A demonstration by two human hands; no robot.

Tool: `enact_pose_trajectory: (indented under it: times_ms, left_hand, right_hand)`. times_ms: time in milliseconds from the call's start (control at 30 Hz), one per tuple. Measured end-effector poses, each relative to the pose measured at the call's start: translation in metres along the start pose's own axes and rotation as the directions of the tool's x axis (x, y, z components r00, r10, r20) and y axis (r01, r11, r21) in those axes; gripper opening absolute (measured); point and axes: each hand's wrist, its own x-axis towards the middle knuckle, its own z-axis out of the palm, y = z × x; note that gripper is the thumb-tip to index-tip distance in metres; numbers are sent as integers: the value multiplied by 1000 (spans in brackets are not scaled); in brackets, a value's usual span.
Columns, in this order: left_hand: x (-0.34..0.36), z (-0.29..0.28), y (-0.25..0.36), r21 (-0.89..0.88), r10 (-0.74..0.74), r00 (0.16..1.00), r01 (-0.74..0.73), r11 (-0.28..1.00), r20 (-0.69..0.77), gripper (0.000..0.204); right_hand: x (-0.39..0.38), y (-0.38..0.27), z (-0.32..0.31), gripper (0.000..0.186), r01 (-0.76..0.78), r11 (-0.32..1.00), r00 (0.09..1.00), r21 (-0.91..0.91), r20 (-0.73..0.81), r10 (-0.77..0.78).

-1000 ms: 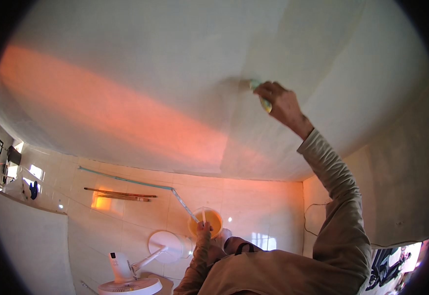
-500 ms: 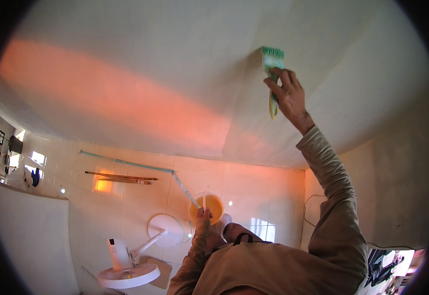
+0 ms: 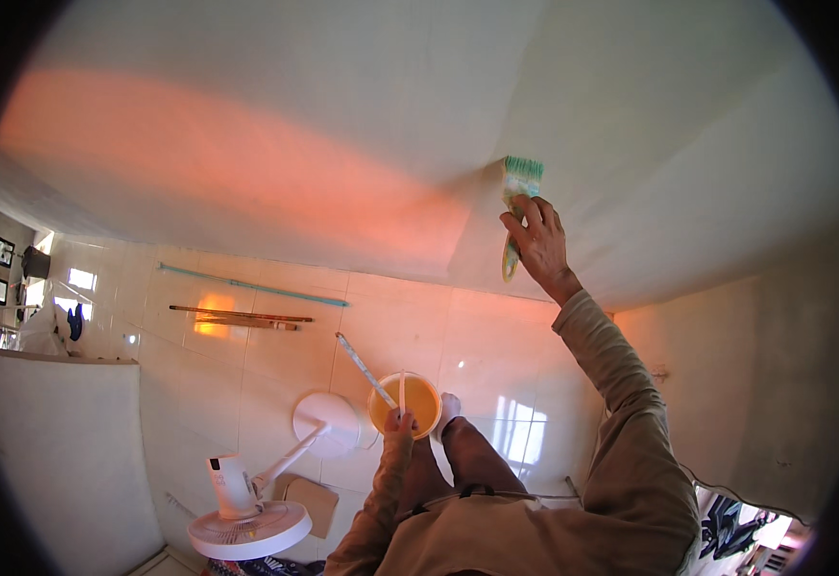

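Observation:
My right hand point(image 3: 540, 242) is closed round the handle of a wide paintbrush point(image 3: 522, 182), its green bristles up against the pale wall point(image 3: 342, 125). To the right of the brush, a band of wall looks darker, as if wet. Low in front of my body, my left hand point(image 3: 400, 423) is closed at the handle of a bucket point(image 3: 433, 396) with a yellowish inside. A pale, speckled stick point(image 3: 363, 366) slants out from the same hand across the bucket's rim; whether my fingers grip it too is hard to tell.
On the glossy tiled floor point(image 3: 285, 365) lie a long turquoise pole point(image 3: 251, 286) and several thin wooden sticks point(image 3: 237, 317). A white pedestal fan point(image 3: 251, 533) stands at lower left, its round base point(image 3: 327, 423) near the bucket. A low wall point(image 3: 54, 432) bounds the left side.
My right hand has drawn the paintbrush down the wall toward me and slightly left. The bucket stays in my left hand, with the stick's far end now apart from the turquoise pole in view.

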Motion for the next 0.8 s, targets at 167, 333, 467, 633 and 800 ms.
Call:
enact_pose_trajectory:
  times_ms: [167, 333, 467, 633, 800]
  left_hand:
    - [1, -4, 2, -13, -53, 999, 53, 999, 1, 27]
    - [8, -9, -2, 54, -60, 998, 59, 997, 9, 28]
    - [13, -9, -14, 83, -91, 996, 92, 992, -13, 29]
    - [14, -10, -27, 29, -104, 994, 104, 994, -15, 27]
    - [19, -18, -42, 50, -112, 994, 112, 992, -9, 27]
  right_hand:
    - [-34, -2, 50, 44, -52, 997, 998, 64, 49, 49]
    - [-58, -11, 92, 41, -72, 993, 992, 94, 112, 61]
    - [-75, -20, 122, 31, -41, 997, 992, 66, 119, 33]
    - [-94, -28, 147, 29, -40, 992, 982, 118, 186, 17]
    - [-64, -26, 125, 28, -80, 990, 980, 116, 192, 56]
